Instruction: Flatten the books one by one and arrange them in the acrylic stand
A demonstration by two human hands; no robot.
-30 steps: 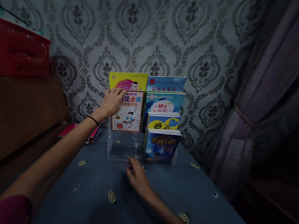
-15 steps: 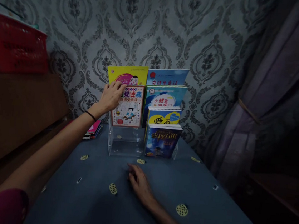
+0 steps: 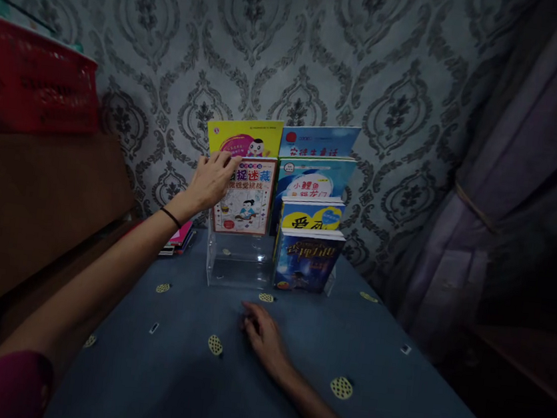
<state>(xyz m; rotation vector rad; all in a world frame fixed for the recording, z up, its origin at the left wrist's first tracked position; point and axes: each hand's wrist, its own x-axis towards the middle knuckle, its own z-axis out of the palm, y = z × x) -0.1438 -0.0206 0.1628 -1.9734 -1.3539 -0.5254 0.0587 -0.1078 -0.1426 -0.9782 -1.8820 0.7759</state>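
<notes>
My left hand (image 3: 214, 180) is at the upper left corner of a picture book (image 3: 245, 208) with a red border, its fingers closed over the top edge. That book stands upright in a clear acrylic stand (image 3: 238, 275). Behind it rises a yellow book (image 3: 244, 131). My right hand (image 3: 264, 337) rests on the tablecloth in front of the stand, holding nothing, its fingers loosely bent and apart. The stand's right half bears a blue book (image 3: 319, 140), a light blue book (image 3: 315, 179), a yellow and blue book (image 3: 312, 214) and a dark blue book (image 3: 307, 260), stepped front to back.
A dark blue tablecloth (image 3: 302, 352) with pineapple prints covers the table. Several books (image 3: 178, 241) lie stacked left of the stand. A red basket (image 3: 36, 84) sits on a brown board (image 3: 37, 208) at left. A purple curtain (image 3: 468, 224) hangs at right, and patterned wallpaper is behind.
The whole view has shifted slightly, so everything appears a little further right. My left hand stays on the bordered book, and my right hand stays on the table.
</notes>
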